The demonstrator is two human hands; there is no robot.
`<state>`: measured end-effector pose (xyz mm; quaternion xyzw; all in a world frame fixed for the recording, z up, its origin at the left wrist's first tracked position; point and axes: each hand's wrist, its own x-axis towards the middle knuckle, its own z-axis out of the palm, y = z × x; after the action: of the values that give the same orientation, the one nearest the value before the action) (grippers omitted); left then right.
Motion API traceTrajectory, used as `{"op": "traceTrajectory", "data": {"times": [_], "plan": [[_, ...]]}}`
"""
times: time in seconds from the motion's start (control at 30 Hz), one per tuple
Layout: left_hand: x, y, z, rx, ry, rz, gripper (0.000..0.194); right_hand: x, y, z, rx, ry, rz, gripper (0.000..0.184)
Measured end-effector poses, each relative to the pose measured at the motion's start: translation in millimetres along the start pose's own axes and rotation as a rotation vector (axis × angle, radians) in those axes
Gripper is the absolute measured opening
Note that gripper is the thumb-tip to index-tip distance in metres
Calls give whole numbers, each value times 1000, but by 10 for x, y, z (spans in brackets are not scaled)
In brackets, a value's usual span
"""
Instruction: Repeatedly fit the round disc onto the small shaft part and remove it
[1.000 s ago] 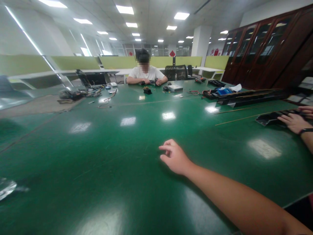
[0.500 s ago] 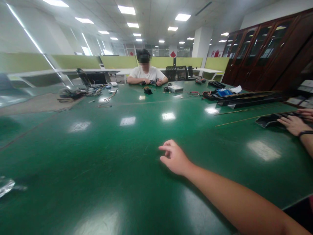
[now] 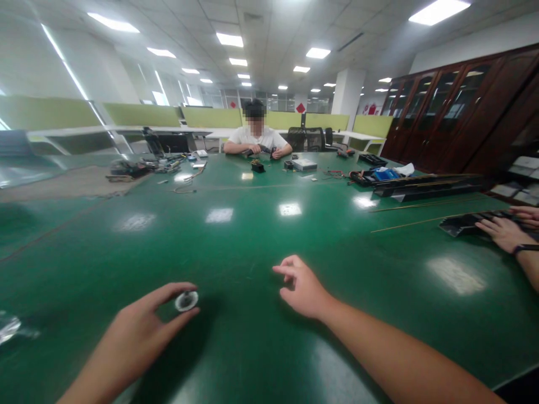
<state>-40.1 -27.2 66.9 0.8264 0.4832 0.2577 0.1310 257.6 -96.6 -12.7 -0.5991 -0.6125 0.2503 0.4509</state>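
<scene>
My left hand [image 3: 143,322] is at the lower left, over the green tabletop [image 3: 236,247]. Its thumb and forefinger grip a small round object [image 3: 186,301] with a whitish, shiny rim and a darker middle; I cannot make out its kind. To the right of it, my right hand [image 3: 302,289] rests on the table on its side, fingers loosely bent and apart, nothing between them. At the far left edge lies a shiny, clear or silvery crumpled thing [image 3: 7,328], partly out of view.
Across the table a person [image 3: 257,137] handles a dark object. At the right, another person's hands [image 3: 503,231] are on a black channel-like piece [image 3: 457,224]. Thin rods [image 3: 404,225], a white box [image 3: 305,164] and a heap of electronic parts [image 3: 130,166] lie farther back.
My left hand has come into view at the lower left, with the small round object in its fingers. My right hand keeps nearly the same pose. The view has tilted up a little.
</scene>
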Motion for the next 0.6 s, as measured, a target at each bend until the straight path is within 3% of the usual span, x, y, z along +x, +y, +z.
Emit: {"op": "traceTrajectory", "data": {"times": [0.03, 0.13, 0.3, 0.4, 0.6], "plan": [[129, 71, 105, -53, -103, 31, 35, -3, -5, -4, -3, -12, -9, 55], [440, 320, 473, -195, -224, 79, 33, -10, -18, -7, 7, -17, -21, 61], [555, 452, 978, -339, -122, 68, 28, -25, -22, 3, -9, -1, -13, 64], [491, 367, 1059, -340, -96, 133, 25, -42, -34, 2, -47, -11, -16, 63], [424, 336, 1015, -379, -113, 181, 29, -56, -56, -11, -74, -26, -29, 61]]}}
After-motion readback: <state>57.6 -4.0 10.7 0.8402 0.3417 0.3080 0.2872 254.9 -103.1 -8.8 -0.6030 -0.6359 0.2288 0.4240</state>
